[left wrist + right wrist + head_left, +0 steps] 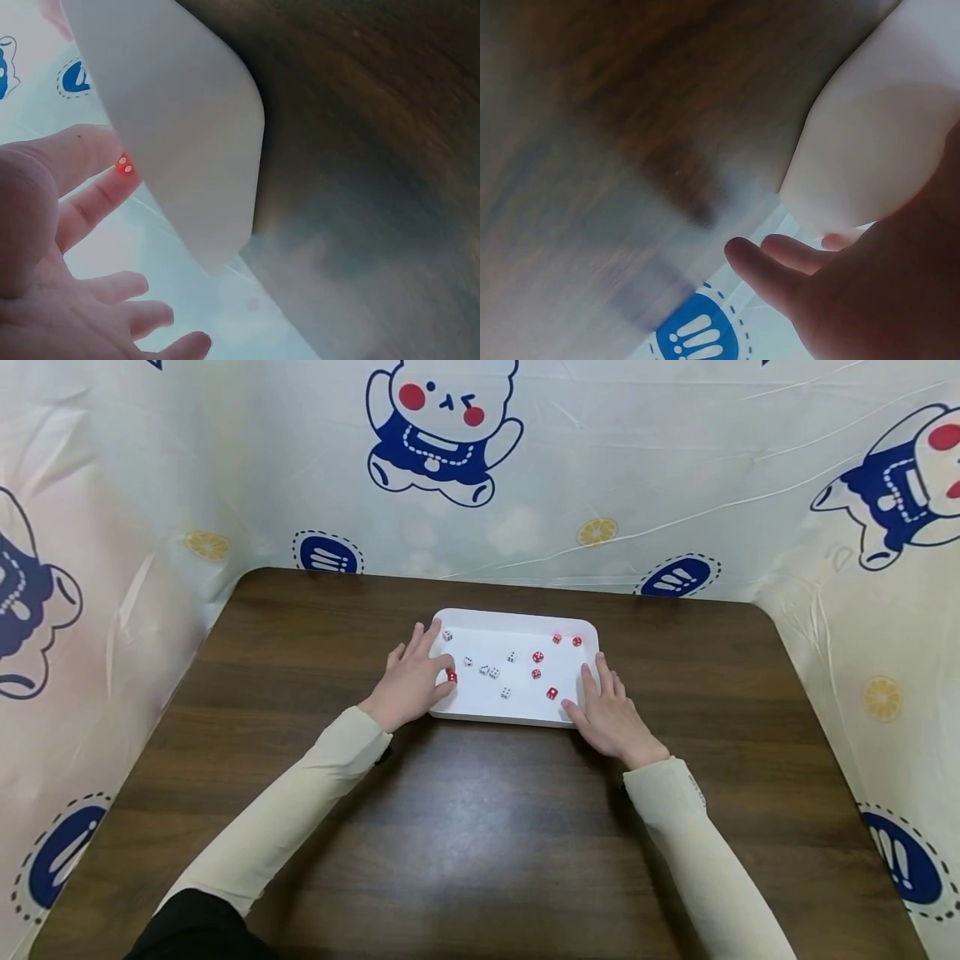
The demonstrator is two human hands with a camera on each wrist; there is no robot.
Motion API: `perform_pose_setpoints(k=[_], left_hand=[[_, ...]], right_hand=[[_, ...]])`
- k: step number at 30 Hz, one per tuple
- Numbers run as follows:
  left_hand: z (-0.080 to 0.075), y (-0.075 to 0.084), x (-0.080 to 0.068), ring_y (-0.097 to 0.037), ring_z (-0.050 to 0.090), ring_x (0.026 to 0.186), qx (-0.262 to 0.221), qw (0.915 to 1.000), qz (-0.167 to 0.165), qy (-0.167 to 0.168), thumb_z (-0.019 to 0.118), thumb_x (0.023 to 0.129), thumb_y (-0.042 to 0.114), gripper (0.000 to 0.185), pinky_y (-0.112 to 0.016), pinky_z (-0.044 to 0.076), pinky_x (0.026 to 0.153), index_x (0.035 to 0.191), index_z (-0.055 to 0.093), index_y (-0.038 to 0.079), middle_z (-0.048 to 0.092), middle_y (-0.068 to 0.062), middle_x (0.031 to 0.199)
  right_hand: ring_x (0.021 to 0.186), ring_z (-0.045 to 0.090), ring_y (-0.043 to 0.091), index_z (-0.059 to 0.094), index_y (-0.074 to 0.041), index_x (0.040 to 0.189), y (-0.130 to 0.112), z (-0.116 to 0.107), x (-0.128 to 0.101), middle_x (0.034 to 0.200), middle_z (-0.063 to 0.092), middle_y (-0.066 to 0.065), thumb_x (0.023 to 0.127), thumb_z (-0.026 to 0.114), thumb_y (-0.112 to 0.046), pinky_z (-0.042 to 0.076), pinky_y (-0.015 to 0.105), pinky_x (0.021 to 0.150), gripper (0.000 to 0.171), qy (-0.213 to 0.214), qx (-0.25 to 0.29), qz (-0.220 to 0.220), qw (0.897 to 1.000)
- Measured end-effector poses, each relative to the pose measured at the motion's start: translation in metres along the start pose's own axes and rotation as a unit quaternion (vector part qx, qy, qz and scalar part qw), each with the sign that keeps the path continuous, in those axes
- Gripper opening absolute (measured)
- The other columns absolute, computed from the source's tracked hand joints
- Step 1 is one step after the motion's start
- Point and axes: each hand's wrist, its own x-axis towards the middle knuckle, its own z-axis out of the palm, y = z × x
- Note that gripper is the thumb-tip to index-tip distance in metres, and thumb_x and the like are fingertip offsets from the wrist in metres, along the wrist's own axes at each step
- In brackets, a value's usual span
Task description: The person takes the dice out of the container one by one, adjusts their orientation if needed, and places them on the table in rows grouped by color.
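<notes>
A shallow white tray (495, 620) lies on the table with small dice in it. At its left end my left hand (409, 685) pinches a red die (126, 164) between thumb and index finger; the other fingers spread out past the tray's left rim. Several white dice (512, 657) are scattered over the left and middle of the tray. Several red dice (537, 657) lie toward the right. My right hand (613, 720) rests at the tray's right end, fingers extended along the rim and thumb over the near right corner.
The brown wooden table (480, 827) extends around the tray on all sides. Behind and beside it hangs a pale curtain (570, 452) printed with blue cartoon figures and lemon slices.
</notes>
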Motion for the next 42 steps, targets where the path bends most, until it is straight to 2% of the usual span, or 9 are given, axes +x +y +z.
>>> perform_pose_setpoints(k=[8, 22, 31, 42], left_hand=[[-0.008, 0.0, -0.01, -0.039, 0.002, 0.15, 0.001, 1.0, 0.001, 0.008, 0.066, 0.092, 0.029, 0.021, -0.067, 0.018, 0.112, 0.108, 0.069, 0.017, 0.003, -0.011, 0.164], [-0.016, -0.004, -0.032, -0.04, 0.001, 0.15, 0.009, 0.9989, 0.045, 0.012, 0.068, 0.091, 0.029, 0.018, -0.071, 0.013, 0.11, 0.104, 0.07, 0.017, 0.007, -0.012, 0.164], [-0.015, -0.008, -0.048, -0.041, 0.006, 0.149, 0.021, 0.9959, 0.085, 0.024, 0.064, 0.091, 0.028, 0.012, -0.07, 0.015, 0.11, 0.097, 0.068, 0.018, 0.009, -0.013, 0.163], [-0.007, -0.008, -0.059, -0.043, 0.004, 0.149, 0.024, 0.9925, 0.116, 0.031, 0.067, 0.09, 0.032, 0.012, -0.072, 0.01, 0.109, 0.093, 0.067, 0.02, 0.011, -0.014, 0.163]], right_hand=[[0.147, 0.0, 0.047, 0.006, -0.003, 0.155, 0.0, -0.002, -0.001, 0.162, -0.017, 0.015, 0.1, 0.036, -0.05, 0.017, 0.065, 0.113, 0.079, -0.001, -0.002, 0.0, 1.0], [0.147, 0.001, 0.048, 0.007, -0.002, 0.155, 0.001, -0.001, 0.0, 0.162, -0.016, 0.015, 0.099, 0.036, -0.051, 0.016, 0.065, 0.113, 0.08, 0.0, -0.002, -0.002, 1.0], [0.146, 0.001, 0.05, 0.006, -0.001, 0.155, 0.003, -0.002, 0.001, 0.162, -0.017, 0.016, 0.1, 0.036, -0.051, 0.017, 0.066, 0.112, 0.08, -0.001, -0.005, -0.004, 1.0], [0.146, 0.001, 0.05, 0.006, 0.0, 0.155, 0.001, -0.002, 0.0, 0.161, -0.017, 0.017, 0.1, 0.035, -0.05, 0.016, 0.065, 0.113, 0.079, -0.006, -0.005, -0.005, 1.0]])
